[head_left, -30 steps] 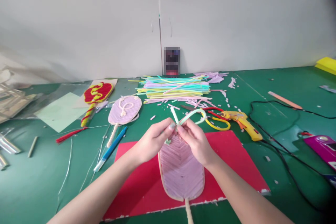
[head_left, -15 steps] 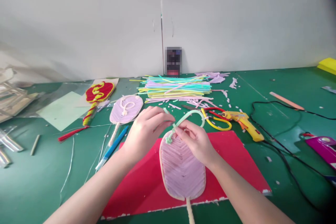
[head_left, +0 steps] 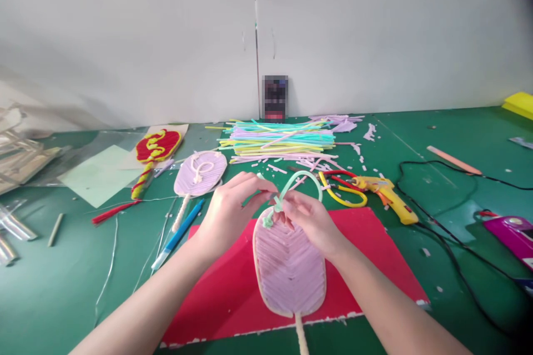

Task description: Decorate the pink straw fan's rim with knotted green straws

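A pale green pipe cleaner (head_left: 303, 174) arches in a loop above the top of a lilac fan (head_left: 291, 272). My left hand (head_left: 237, 199) pinches the pipe cleaner near its left end, and a short tip pokes up past the fingers. Just right of it, my right hand (head_left: 310, 219) grips the same strand where it crosses itself, with the fingers curled over the fan's upper edge. A small green knot (head_left: 267, 218) sits at the fan's upper left. The fan lies on a red board (head_left: 362, 255), its cream handle (head_left: 301, 333) pointing toward me.
Behind the hands lies a pile of coloured pipe cleaners (head_left: 283, 138). To the right are scissors (head_left: 350, 199), a yellow glue gun (head_left: 387, 194) and its black cable. A second lilac fan (head_left: 200, 172), a blue pen (head_left: 179, 233) and a red fan (head_left: 158, 147) lie left.
The green loop has become narrower and moved slightly left. My right hand has shifted a little, its fingers now curled lower over the fan's top. My left hand has barely moved.
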The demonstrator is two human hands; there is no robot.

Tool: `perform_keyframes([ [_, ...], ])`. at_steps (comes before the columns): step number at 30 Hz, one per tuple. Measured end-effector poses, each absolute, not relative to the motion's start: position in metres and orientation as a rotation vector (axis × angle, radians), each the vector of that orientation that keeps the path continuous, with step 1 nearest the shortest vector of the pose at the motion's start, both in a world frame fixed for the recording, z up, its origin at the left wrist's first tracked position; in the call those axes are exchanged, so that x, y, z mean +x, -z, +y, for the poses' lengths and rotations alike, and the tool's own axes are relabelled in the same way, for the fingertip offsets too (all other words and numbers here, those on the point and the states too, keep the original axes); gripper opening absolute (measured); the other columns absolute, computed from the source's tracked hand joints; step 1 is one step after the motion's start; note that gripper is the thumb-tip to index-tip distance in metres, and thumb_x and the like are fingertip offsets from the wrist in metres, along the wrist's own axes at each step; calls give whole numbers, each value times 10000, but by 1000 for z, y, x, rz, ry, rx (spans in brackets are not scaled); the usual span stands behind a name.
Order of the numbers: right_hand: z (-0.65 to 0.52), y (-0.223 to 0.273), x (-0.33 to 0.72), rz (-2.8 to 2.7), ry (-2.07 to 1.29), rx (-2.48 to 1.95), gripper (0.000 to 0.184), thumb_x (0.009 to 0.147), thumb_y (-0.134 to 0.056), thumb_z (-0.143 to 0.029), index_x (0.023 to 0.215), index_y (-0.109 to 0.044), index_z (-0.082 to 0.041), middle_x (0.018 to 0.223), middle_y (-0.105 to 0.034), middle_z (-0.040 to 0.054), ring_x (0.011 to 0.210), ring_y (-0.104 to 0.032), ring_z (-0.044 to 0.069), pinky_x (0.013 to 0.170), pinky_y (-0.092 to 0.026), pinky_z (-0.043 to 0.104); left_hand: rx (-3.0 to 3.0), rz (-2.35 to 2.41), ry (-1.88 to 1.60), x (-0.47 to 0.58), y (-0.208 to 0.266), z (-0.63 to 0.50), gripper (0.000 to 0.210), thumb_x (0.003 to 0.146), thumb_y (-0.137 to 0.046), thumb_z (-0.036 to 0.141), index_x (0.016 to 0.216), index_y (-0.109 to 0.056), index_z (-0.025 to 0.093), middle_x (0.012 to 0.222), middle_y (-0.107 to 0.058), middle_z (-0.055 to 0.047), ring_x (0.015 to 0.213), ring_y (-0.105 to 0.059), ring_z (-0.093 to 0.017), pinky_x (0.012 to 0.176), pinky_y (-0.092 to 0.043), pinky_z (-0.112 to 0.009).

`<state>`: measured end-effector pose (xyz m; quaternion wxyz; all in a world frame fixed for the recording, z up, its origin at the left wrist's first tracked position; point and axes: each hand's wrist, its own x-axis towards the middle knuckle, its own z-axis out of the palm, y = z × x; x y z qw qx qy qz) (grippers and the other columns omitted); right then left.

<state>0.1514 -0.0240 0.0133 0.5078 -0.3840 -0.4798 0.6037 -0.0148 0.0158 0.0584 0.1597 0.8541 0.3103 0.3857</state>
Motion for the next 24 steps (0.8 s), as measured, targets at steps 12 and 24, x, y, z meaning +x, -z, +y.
perform_keyframes([
  [12, -26, -16, 153, -1160, -1428, -948, 221, 828, -574, -402, 793, -605, -186, 688, -596, 2, 574, -497, 93, 506, -364, 237, 2453, 852, -1120, -15, -59, 18, 84, 838, -564, 150, 861, -641, 176, 771, -658, -16, 732, -609, -115, 650, -482, -208],
  [24, -21, -11, 153, -1048, -1093, -1109, 170, 768, -648, -362, 781, -616, -195, 709, -624, 7, 661, -573, 134, 594, -453, 266, 2193, 1009, -946, -10, -47, 18, 188, 831, -581, 242, 1007, -547, 187, 919, -623, -31, 817, -593, -138, 742, -493, -273],
])
